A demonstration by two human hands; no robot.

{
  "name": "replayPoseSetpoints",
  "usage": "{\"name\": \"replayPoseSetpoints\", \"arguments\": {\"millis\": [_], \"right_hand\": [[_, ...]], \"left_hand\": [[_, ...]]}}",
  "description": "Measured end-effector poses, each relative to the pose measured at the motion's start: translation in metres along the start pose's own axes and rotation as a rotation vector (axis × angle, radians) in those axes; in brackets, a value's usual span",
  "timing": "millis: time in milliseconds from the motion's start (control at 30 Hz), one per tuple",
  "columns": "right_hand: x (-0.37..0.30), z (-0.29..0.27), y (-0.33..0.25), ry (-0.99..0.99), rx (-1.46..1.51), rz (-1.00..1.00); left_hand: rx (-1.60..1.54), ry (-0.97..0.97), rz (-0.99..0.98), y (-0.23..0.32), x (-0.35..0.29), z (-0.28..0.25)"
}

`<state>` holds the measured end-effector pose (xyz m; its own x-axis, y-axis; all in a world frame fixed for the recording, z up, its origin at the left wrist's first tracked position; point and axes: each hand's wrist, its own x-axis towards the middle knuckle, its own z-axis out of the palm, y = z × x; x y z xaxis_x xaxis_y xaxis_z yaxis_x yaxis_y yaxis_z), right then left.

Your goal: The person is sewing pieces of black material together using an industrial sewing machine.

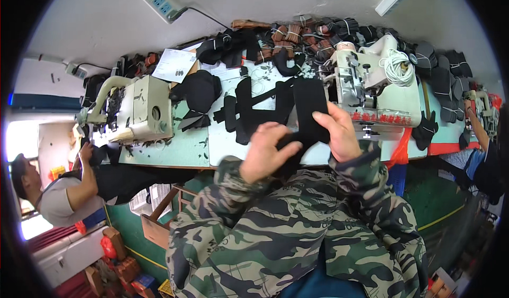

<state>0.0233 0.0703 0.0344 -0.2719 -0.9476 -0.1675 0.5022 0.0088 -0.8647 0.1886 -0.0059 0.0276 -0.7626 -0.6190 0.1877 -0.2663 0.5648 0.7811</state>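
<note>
A black fabric piece [309,107] is held up in front of me, over the table's near edge. My right hand [340,132] is closed on its right side, thumb on top and fingers behind. Lower down, my left hand [269,152] is curled at a dark fold of the same cloth, thumb apart; some fingertips are hidden or slightly blurred. Just beyond, several flat black fabric pieces [246,110] overlap on the table. A sewing machine [366,86] with a coil of white cord stands right of my right hand.
Another sewing machine [140,110] stands left, beside a tied black bundle [201,94]. Paper [174,64] and stacked brown and black bundles [286,35] line the back. A person [69,186] works at the left, another person's arm [477,125] shows at the right. A wooden stool [158,226] is below left.
</note>
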Motion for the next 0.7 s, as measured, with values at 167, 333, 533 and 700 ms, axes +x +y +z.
{"name": "replayPoseSetpoints", "arguments": {"millis": [167,333,533,700], "right_hand": [[0.035,-0.02,0.049,0.098,0.041,0.005],[-0.022,-0.084,0.136,0.164,-0.799,0.148],[-0.095,-0.198,0.128,0.905,-0.866,0.229],[-0.064,-0.239,0.082,0.647,-0.545,0.461]], "left_hand": [[0.109,-0.356,-0.081,-0.017,0.043,-0.027],[0.27,-0.679,-0.269,-0.136,0.046,0.027],[0.836,-0.764,-0.125,-0.107,0.05,0.059],[0.74,-0.426,0.059,-0.1,0.077,0.086]]}}
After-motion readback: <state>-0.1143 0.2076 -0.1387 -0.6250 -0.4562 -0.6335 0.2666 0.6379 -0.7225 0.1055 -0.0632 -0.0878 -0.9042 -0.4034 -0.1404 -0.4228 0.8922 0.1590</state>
